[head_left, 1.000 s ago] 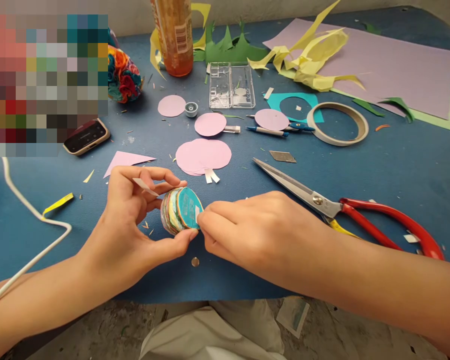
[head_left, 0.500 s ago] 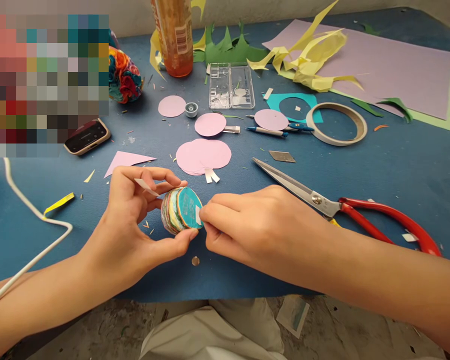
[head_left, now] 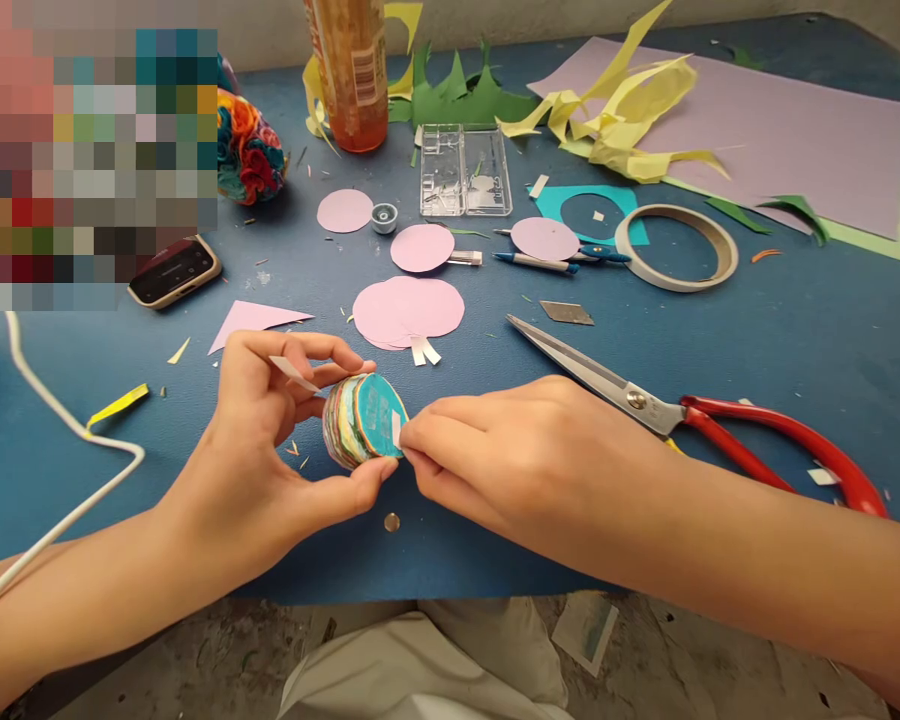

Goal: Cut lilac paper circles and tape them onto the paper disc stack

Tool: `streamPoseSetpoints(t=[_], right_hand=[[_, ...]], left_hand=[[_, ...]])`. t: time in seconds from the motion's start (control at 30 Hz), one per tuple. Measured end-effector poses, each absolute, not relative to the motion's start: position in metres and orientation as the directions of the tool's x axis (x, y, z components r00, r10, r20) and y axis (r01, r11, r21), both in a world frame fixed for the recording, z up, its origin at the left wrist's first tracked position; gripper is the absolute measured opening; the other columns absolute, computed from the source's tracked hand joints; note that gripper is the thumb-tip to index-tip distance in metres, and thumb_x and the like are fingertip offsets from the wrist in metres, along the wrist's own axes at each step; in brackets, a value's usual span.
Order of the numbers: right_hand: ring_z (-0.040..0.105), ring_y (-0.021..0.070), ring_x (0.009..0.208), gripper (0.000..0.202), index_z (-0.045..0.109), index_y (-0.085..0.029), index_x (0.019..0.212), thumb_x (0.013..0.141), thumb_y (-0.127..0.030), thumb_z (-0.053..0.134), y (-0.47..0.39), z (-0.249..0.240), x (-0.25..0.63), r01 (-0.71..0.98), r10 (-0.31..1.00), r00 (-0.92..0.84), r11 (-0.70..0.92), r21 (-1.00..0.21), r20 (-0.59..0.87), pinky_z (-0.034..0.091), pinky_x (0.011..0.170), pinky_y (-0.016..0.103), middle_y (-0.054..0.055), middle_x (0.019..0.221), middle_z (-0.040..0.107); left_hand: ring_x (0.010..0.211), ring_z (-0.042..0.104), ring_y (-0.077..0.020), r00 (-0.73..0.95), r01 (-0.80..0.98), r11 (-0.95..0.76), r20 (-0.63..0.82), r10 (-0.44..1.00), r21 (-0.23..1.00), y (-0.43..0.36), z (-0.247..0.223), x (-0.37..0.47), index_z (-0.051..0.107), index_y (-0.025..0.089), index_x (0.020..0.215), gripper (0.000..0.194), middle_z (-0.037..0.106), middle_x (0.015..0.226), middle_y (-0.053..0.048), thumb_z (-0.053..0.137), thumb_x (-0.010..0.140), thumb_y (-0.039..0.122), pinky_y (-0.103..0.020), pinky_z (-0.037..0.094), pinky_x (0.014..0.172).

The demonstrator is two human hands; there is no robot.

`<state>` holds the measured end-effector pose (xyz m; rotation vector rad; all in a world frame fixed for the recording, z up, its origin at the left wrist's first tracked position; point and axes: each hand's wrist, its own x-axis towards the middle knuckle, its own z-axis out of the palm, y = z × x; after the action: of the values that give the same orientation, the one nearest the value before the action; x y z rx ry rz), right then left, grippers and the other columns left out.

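A short stack of coloured paper discs (head_left: 347,420) with a turquoise top is tilted to the right. My left hand (head_left: 274,435) grips it between thumb and fingers, and a white paper strip (head_left: 292,373) sticks up from between those fingers. On the turquoise face lies a small white piece (head_left: 396,428) near the right edge. The pinched fingertips of my right hand (head_left: 487,445) touch the face beside this piece; whether they hold part of it is hidden. Below the stack, a small round metal disc (head_left: 392,522) lies on the blue table (head_left: 330,560).
Open red-handled scissors (head_left: 636,400) lie right, partly behind my right forearm. Pink paper circles (head_left: 409,310), a clear case (head_left: 465,170), a tape roll (head_left: 676,250) and a glue bottle (head_left: 352,80) stand beyond. A white cable (head_left: 67,420) and a phone (head_left: 176,272) are left.
My right hand has shifted slightly left across the turquoise face. My left hand and the stack look nearly unmoved.
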<state>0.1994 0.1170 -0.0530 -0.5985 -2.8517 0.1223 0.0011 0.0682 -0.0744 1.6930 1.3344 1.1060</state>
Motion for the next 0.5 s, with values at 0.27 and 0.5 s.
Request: streamPoseSetpoints(t=[0.27,0.5], right_hand=[[0.048,0.0106,0.045,0.016,0.055,-0.018,0.072,0.087,-0.018,0.048,0.1164,-0.0530,0.1966,0.374,0.386,-0.897,0.922,-0.095,0.216,0.025,0.043,0.027,-0.001,0.063,0.060],[0.048,0.0114,0.046,0.015,0.055,-0.018,0.071,0.085,-0.017,0.050,0.1171,-0.0561,0.1949,0.392,0.413,-0.874,0.911,-0.129,0.256,0.026,0.044,0.027,-0.001,0.064,0.060]], left_hand=[[0.104,0.061,-0.0187,0.100,0.366,-0.221,0.198,0.975,0.904,0.0677,-0.0751,0.0018,0.030,0.028,0.091,0.055,0.046,0.111,-0.004,0.075,0.062,0.014,-0.025,0.057,0.071],[0.104,0.060,-0.0205,0.090,0.364,-0.218,0.199,0.976,0.906,0.0672,-0.0746,0.0033,0.032,0.028,0.091,0.054,0.046,0.110,-0.004,0.075,0.062,0.014,-0.029,0.059,0.070]])
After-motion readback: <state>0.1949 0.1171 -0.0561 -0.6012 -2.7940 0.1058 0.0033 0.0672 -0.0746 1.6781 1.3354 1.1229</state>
